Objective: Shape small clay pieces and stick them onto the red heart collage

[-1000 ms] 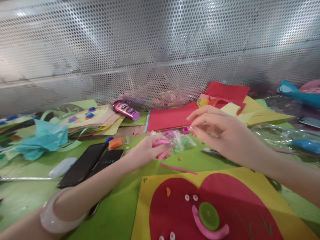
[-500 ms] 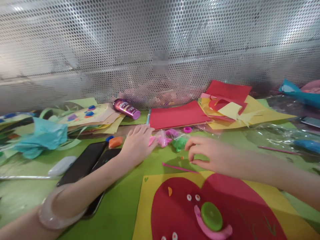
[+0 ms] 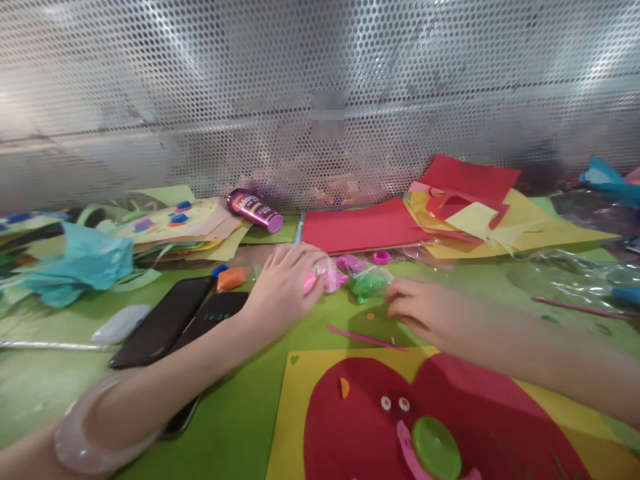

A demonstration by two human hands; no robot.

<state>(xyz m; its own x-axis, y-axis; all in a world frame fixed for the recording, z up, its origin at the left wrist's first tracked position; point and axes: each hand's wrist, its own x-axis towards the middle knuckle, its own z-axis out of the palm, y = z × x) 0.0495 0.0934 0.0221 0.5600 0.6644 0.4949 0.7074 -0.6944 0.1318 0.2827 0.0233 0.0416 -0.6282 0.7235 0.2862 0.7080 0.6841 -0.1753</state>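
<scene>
My left hand [image 3: 287, 287] reaches palm down over a small clear packet of pink clay [image 3: 330, 275], its fingers stretched out and the thumb in front. Part of the packet is hidden under it. A packet of green clay [image 3: 368, 285] lies just right of it. My right hand [image 3: 423, 307] hovers beside the green packet with loosely bent, parted fingers; nothing shows in them, and whether they touch the packet's edge I cannot tell. Below the hands are a thin pink strip [image 3: 367, 338] and a yellow sheet [image 3: 289, 427] bearing a red paper heart [image 3: 345, 427] with googly eyes and a green lid [image 3: 437, 447].
Two dark phones [image 3: 165, 320] and a white case [image 3: 121, 323] lie left of my forearm. A purple tube [image 3: 255, 210], a red sheet [image 3: 365, 227] and piled coloured papers [image 3: 540, 217] line the perforated metal wall [image 3: 320, 60]. Orange clay [image 3: 231, 279] sits near my left wrist.
The view has shifted slightly. My left hand has moved right, further over the pink packet. My right hand has drawn slightly away from the green packet, and its fingers are more bent.
</scene>
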